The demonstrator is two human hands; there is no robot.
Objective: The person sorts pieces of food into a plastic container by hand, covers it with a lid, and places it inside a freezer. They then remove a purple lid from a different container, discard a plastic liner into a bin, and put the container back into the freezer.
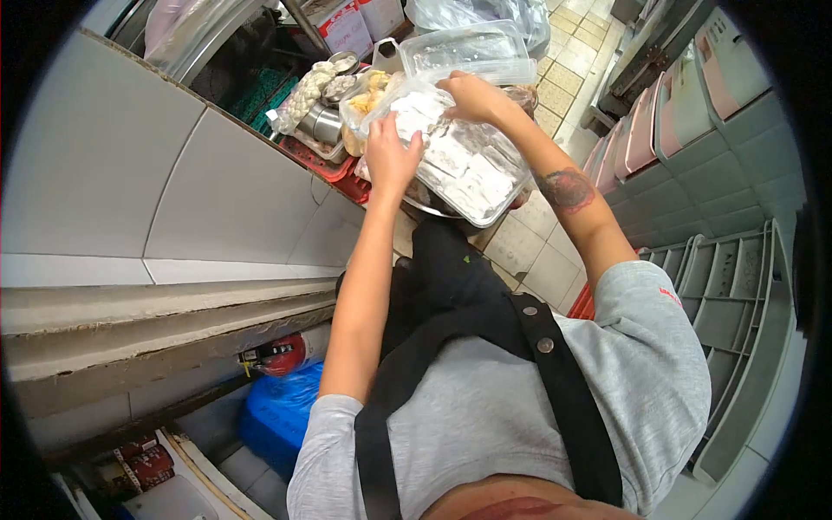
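A clear plastic bag [400, 94] with white, powdery pieces showing in its opening lies above a metal tray [490, 218]. My left hand [393, 159] holds the bag's near left edge, thumb apart from the fingers. At its upper right edge, the curled fingers of my right hand [472, 97] grip the plastic; the fingertips are partly hidden. The tray holds flat white pieces [481, 178] that look dusted with powder, with clear film around them. Just left of the bag is another bag with yellowish food [371, 91].
Behind my hands sits a clear plastic container [464, 48]. Metal cups [321, 123] and a bag of pale round pieces [302, 97] stand left, near a red basket [314, 161]. A tiled wall [234, 186] runs along the left. Pink-and-grey bins [672, 113] line the right.
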